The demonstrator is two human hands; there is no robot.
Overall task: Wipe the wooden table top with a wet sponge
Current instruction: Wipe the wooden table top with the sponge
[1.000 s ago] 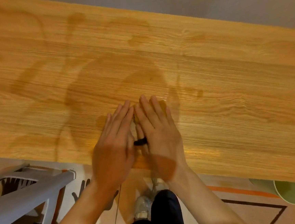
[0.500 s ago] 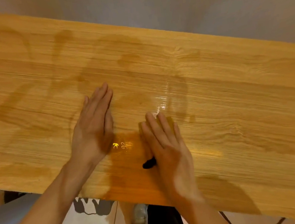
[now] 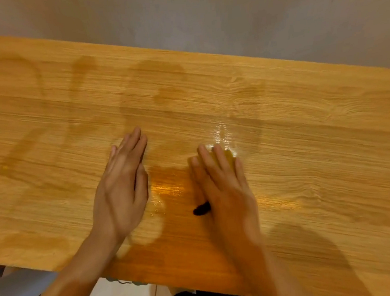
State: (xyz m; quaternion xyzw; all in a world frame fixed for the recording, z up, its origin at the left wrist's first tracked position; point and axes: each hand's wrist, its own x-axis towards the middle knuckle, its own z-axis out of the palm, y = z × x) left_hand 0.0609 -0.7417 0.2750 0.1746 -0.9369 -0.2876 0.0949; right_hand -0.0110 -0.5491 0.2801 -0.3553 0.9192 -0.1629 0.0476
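Pressing sponge [image 3: 228, 155], right hand [image 3: 225, 187] seemingly flat

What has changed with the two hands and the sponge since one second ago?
The left hand left the sponge and slid away to the left; it now lies flat on the wooden table top alone. The right hand kept pressing the sponge with straight fingers and drew it slightly toward the near edge. The older wet streaks stayed.
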